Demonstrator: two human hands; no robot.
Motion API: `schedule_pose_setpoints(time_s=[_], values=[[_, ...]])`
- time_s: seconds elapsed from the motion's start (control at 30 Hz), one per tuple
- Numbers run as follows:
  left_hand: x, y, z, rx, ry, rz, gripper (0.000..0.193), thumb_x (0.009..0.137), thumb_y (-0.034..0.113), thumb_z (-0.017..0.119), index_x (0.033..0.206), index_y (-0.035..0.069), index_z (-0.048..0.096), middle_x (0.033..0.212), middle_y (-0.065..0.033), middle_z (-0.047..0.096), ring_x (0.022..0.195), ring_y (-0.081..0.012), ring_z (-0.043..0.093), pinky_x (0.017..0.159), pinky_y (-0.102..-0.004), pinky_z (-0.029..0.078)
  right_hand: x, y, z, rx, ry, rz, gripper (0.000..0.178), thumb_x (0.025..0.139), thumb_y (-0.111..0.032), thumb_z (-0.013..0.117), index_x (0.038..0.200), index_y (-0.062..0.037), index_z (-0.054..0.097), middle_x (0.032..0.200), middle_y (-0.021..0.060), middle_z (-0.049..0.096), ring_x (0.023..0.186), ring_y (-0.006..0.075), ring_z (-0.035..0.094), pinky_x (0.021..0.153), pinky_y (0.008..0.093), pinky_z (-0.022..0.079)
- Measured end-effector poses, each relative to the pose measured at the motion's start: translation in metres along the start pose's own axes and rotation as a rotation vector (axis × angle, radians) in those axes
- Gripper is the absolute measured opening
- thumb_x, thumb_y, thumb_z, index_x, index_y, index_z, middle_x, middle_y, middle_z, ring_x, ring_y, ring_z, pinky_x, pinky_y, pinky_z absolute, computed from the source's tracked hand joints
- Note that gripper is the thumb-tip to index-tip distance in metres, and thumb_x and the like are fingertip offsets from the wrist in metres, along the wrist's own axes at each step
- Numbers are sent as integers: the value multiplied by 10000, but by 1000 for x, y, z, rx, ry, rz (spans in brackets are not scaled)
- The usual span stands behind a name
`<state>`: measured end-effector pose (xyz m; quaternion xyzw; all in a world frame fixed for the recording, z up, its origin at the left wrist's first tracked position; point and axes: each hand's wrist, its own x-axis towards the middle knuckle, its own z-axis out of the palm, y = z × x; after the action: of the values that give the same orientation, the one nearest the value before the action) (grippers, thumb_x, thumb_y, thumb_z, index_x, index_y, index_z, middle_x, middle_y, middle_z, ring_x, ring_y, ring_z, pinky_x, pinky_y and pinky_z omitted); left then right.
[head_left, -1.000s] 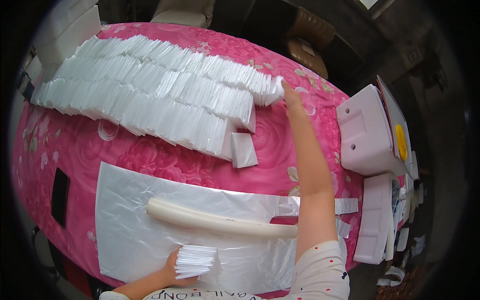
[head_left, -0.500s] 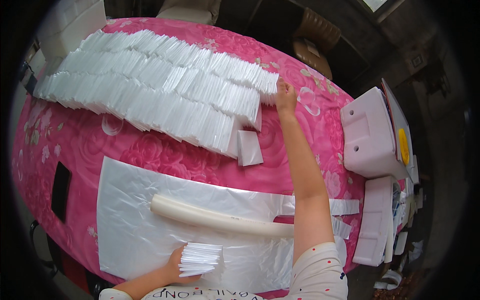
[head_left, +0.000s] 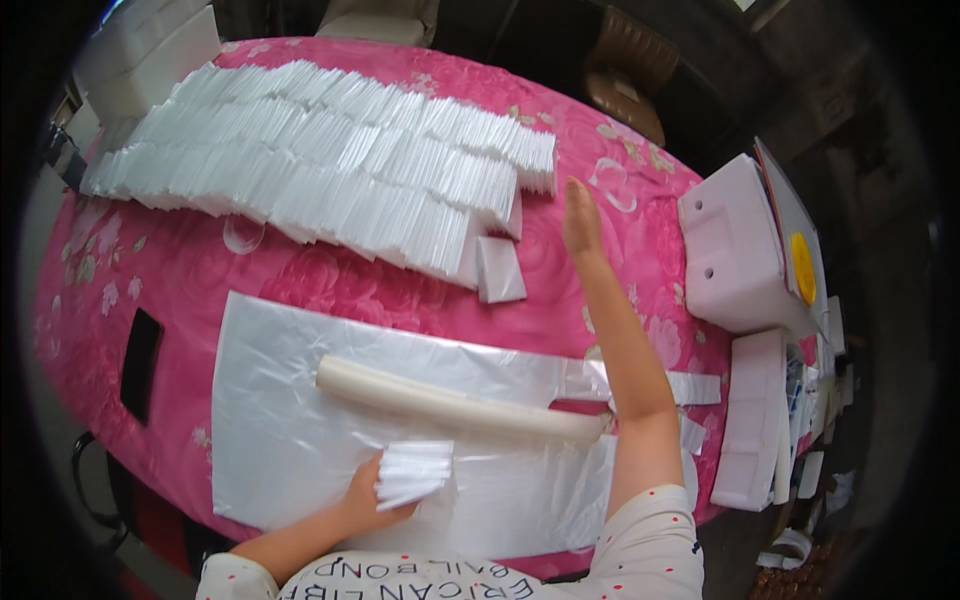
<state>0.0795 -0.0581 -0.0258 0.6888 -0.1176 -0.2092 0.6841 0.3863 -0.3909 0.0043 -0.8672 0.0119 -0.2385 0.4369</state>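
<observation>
The left hand [head_left: 375, 495] is closed on a small stack of white folded bags [head_left: 412, 472], pinning it at the near edge of the worktop [head_left: 200, 270], on top of a sheet of clear plastic [head_left: 280, 400]. The right hand [head_left: 582, 222] is empty, fingers straight and together, stretched out over the pink flowered cloth at the far right.

The long fanned rows of white bags [head_left: 330, 165] lie far and to the left of the right hand; their long axis runs left to right across the far half of the worktop. The right end of the rows sits just beside the right hand's fingertips, but apart from them. The right hand is much the nearer of the 2 hands to the rows; the left hand is well apart from them, with the white roll [head_left: 455, 408] lying between, its length also running left to right. 1 loose folded bag [head_left: 498, 270] lies at the near right corner of the rows, a little to the left of the right wrist.

Half a second ago the right hand was touching the right end of the top row. It has since drawn back and to the right, and now rests clear of the bags. The left hand and its stack have not moved.
</observation>
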Motion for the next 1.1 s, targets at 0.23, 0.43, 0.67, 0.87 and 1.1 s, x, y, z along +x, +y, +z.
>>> schedule_pose_setpoints(time_s=[0.23, 0.43, 0.67, 0.87, 1.1], values=[[20, 60, 2, 245, 99, 17, 435, 671, 103, 693, 1050, -3, 505, 952, -157, 607, 873, -305, 603, 747, -352, 474, -191, -103, -53, 439, -502, 102, 620, 936, -502, 358, 1277, 9, 436, 1276, 143, 475, 1201, 248, 422, 1026, 350, 284], [5, 83, 14, 895, -42, 197, 424, 594, 148, 737, 922, 12, 504, 850, -136, 559, 803, -311, 564, 659, -402, 461, -305, -154, -71, 100, -590, -224, 937, 724, -578, 633, 1384, -23, 266, 1417, 171, 294, 1312, 358, 258, 1064, 449, 226], [-15, 67, 33, 1140, -127, 227, 677, 565, 183, 762, 1146, -14, 476, 1057, -168, 532, 988, -333, 519, 844, -408, 426, -359, -139, -37, 328, -595, -41, 1227, 503, -422, 849, 1426, -65, 124, 1379, 101, 354, 1131, 322, 376, 1033, 453, 253], [-36, 58, -6, 762, -84, 326, 1109, 584, 230, 803, 1410, 1, 100, 1398, -209, 275, 1271, -361, 313, 1048, -400, 271, -360, -138, -42, 207, -602, -101, 1184, 526, -414, 837, 1420, -56, 149, 1304, 107, 447, 1106, 328, 429, 1046, 488, 212], [-44, 7, -4, 578, -74, 330, 1067, 631, 140, 747, 1402, -20, 26, 1345, -234, 315, 1222, -395, 336, 1040, -417, 273, -354, -140, -41, 133, -620, -235, 1079, 563, -277, 842, 1411, -79, 204, 1304, 109, 439, 1151, 330, 393, 970, 403, 331]])
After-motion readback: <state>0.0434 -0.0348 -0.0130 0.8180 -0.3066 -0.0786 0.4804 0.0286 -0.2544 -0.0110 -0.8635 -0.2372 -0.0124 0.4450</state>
